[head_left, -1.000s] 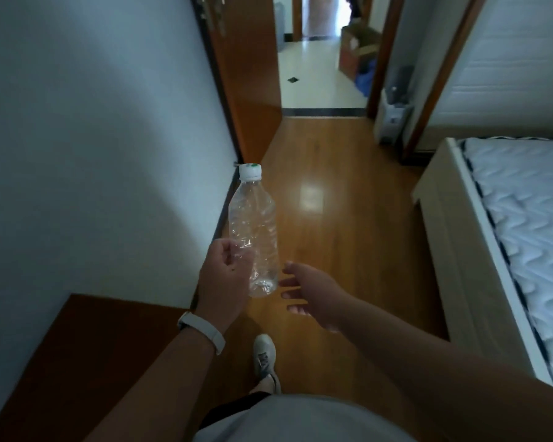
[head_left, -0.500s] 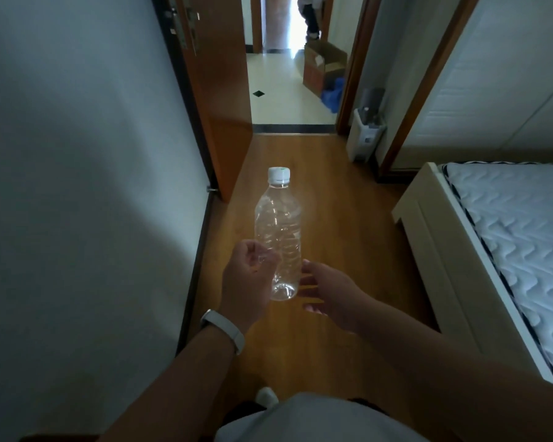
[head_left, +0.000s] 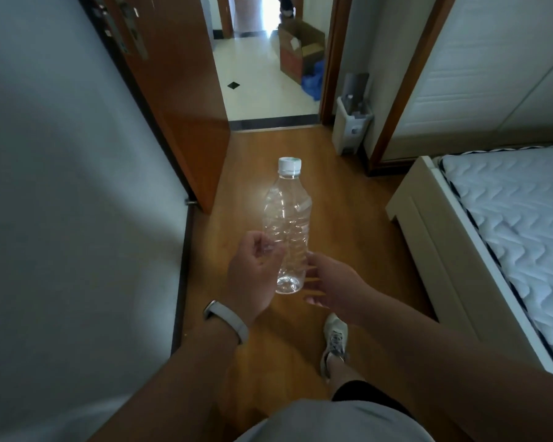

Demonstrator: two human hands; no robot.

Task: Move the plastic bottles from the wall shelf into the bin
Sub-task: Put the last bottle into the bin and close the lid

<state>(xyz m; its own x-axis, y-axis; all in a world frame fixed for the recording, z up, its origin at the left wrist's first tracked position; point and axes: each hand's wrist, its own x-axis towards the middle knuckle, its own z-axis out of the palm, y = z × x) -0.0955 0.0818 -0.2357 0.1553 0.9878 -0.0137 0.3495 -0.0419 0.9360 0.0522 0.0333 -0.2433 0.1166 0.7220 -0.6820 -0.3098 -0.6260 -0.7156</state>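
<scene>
Landmark: bin [head_left: 353, 122], the pale pedal type w/ lid up, standing by the door frame on the wooden floor [head_left: 348, 218]. Everything below is placed off it.
Bottle: clear bottle [head_left: 286, 228] w/ white cap, upright, looks empty, carried out in front of me, well short of the bin and a bit to the door side of it.
Left hand: left hand [head_left: 253, 272] curled round the bottle's lower half, thumb and fingers pinching it. That hand does the carrying.
Right hand: right hand [head_left: 329, 282] spread, fingers loose, tips at or just beside the bottle's base. Can't tell if they actually touch. It holds nothing.
Change: vs a sec ago the bin sits bigger and lower in view, the open door [head_left: 173, 100] has slid closer past my left side, and the bed [head_left: 508, 224] on the bin's far side fills more of the frame. So I've walked fwd. Right hand has also crept in from apart to right at the bottle.
Meaning for task: I'd say this is the carry leg, approx midway. Bottle is off the shelf, not yet binned.
Next, my guess: a few more steps, then lower it over the open top. Bin mouth looks partly filled already, so may need a push.
Shelf: not in view, so I can't tell how many bottles are left.
</scene>
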